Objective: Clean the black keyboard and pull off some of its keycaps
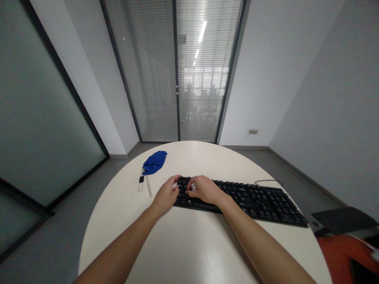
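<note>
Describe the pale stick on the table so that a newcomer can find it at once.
On the white table, left of the black keyboard, find the blue cloth. The stick lies at its near end. Unlike the black clip beside it, it is straight and pale.

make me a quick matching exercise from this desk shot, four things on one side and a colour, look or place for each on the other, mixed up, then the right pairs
1 cloth
2 keyboard
3 table
4 left hand

A black
B at the keyboard's left end
C crumpled and blue
D cream, with a rounded edge

Pairs: 1-C, 2-A, 3-D, 4-B
</note>
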A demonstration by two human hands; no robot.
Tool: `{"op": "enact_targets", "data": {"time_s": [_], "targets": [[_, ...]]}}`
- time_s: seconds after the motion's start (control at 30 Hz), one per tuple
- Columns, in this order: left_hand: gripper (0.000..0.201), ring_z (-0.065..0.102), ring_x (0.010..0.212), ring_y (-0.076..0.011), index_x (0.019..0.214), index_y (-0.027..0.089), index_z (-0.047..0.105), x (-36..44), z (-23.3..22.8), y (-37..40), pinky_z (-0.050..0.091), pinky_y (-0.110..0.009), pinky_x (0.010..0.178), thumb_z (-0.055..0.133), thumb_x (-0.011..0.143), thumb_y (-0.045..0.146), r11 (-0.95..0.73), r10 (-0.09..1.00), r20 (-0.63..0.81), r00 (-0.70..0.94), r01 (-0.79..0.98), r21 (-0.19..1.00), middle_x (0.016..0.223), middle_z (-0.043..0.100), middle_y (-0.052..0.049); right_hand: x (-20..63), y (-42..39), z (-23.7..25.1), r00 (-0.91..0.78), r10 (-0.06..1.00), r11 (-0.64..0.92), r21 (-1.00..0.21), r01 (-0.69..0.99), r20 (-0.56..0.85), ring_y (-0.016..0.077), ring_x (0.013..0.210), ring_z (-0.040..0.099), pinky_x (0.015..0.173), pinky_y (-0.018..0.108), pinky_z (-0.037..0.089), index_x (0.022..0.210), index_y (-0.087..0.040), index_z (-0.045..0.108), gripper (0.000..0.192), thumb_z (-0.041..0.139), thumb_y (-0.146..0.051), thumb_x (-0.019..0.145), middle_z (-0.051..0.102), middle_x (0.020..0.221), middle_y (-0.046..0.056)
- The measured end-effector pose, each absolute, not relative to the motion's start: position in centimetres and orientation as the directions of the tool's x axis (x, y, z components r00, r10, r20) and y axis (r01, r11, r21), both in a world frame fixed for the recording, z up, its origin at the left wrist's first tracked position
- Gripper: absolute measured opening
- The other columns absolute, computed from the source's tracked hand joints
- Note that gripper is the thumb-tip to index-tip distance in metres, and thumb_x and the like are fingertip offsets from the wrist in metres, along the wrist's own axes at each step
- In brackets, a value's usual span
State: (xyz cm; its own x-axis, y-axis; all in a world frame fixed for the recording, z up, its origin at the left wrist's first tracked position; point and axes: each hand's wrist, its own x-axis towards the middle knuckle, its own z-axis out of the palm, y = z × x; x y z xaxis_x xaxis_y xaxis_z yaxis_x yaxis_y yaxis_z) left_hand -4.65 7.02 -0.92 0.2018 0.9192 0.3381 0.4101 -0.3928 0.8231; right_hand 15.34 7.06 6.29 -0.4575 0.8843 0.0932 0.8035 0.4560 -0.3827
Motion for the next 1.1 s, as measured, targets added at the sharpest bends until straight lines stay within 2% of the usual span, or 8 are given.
{"op": "enact_targets", "data": {"time_s": [0.17, 0.27, 0.47, 0.63, 0.83, 0.97, 1.03, 1.1], "targets": [[0.046, 0.058, 0.124, -0.0208, 0.133, 0.019, 0.053, -4.7, -1.1, 7.1, 0.053, -0.036, 0.099, 0.047, 0.088, 0.009, -0.396, 0.918, 0.34, 0.204, 0.406, 0.824, 0.132, 0.06, -0.011, 14.6, 6.1, 7.3, -0.467, 0.882, 0.468, -0.235, 0.852, 0.062, 0.025, 0.09, 0.07, 0.077, 0.029, 0.048, 0.093, -0.023, 0.078, 0.017, 0.068, -0.034, 0.084, 0.076, 0.093, 0.008], [0.047, 0.058, 0.123, -0.0206, 0.134, 0.019, 0.052, -4.8, -1.1, 7.1, 0.052, -0.036, 0.1, 0.047, 0.088, 0.009, -0.398, 0.917, 0.343, 0.203, 0.419, 0.816, 0.132, 0.061, -0.011, 14.7, 5.8, 7.9, -0.484, 0.873, 0.485, -0.197, 0.852, 0.054, 0.0258, 0.092, 0.07, 0.079, 0.03, 0.049, 0.094, -0.023, 0.079, 0.018, 0.064, -0.032, 0.088, 0.076, 0.097, 0.009], [0.045, 0.059, 0.123, -0.0215, 0.134, 0.019, 0.052, -4.8, -1.0, 7.0, 0.049, -0.038, 0.103, 0.046, 0.09, 0.01, -0.41, 0.912, 0.358, 0.2, 0.455, 0.791, 0.133, 0.061, -0.011, 15.7, 6.0, 8.4, -0.524, 0.847, 0.527, -0.271, 0.806, 0.089, 0.0236, 0.095, 0.069, 0.082, 0.029, 0.047, 0.104, -0.025, 0.078, 0.024, 0.059, -0.034, 0.092, 0.076, 0.101, 0.008], [0.046, 0.06, 0.122, -0.0216, 0.133, 0.018, 0.052, -4.7, -0.7, 6.9, 0.05, -0.038, 0.101, 0.046, 0.088, 0.009, -0.401, 0.916, 0.351, 0.194, 0.453, 0.796, 0.131, 0.063, -0.012, 15.8, 5.9, 8.3, -0.587, 0.808, 0.573, -0.299, 0.763, 0.051, 0.0231, 0.093, 0.068, 0.078, 0.028, 0.047, 0.1, -0.025, 0.079, 0.022, 0.062, -0.033, 0.089, 0.076, 0.099, 0.006], [0.048, 0.058, 0.125, -0.0209, 0.134, 0.019, 0.05, -4.8, -0.7, 7.0, 0.052, -0.036, 0.099, 0.047, 0.087, 0.007, -0.395, 0.918, 0.335, 0.212, 0.414, 0.82, 0.134, 0.06, -0.012, 15.6, 6.4, 8.2, -0.462, 0.857, 0.516, -0.382, 0.767, 0.229, 0.0199, 0.088, 0.066, 0.08, 0.028, 0.046, 0.102, -0.021, 0.075, 0.035, 0.05, -0.044, 0.098, 0.071, 0.096, 0.008], [0.048, 0.059, 0.124, -0.0212, 0.134, 0.02, 0.05, -4.7, -0.6, 6.9, 0.051, -0.038, 0.1, 0.049, 0.087, 0.009, -0.396, 0.918, 0.337, 0.209, 0.441, 0.805, 0.135, 0.06, -0.011, 15.1, 7.1, 6.5, -0.341, 0.87, 0.473, -0.405, 0.783, 0.357, 0.0219, 0.11, 0.061, 0.097, 0.032, 0.044, 0.127, -0.018, 0.063, 0.044, 0.041, -0.047, 0.102, 0.065, 0.116, 0.012], [0.047, 0.06, 0.122, -0.0217, 0.133, 0.02, 0.051, -4.7, -0.5, 6.8, 0.048, -0.04, 0.104, 0.05, 0.088, 0.01, -0.407, 0.913, 0.349, 0.21, 0.489, 0.772, 0.133, 0.061, -0.01, 15.0, 7.2, 5.2, -0.397, 0.871, 0.483, -0.355, 0.801, 0.289, 0.0254, 0.126, 0.052, 0.108, 0.04, 0.038, 0.143, -0.015, 0.05, 0.052, 0.038, -0.046, 0.102, 0.057, 0.134, 0.017], [0.047, 0.059, 0.122, -0.0224, 0.134, 0.019, 0.051, -4.8, -0.4, 6.7, 0.045, -0.042, 0.108, 0.05, 0.088, 0.011, -0.429, 0.902, 0.37, 0.221, 0.537, 0.726, 0.133, 0.061, -0.01, 15.2, 7.3, 4.0, -0.473, 0.864, 0.503, -0.28, 0.817, 0.171, 0.0295, 0.141, 0.038, 0.117, 0.05, 0.026, 0.152, -0.012, 0.036, 0.057, 0.036, -0.039, 0.102, 0.042, 0.152, 0.019]]}}
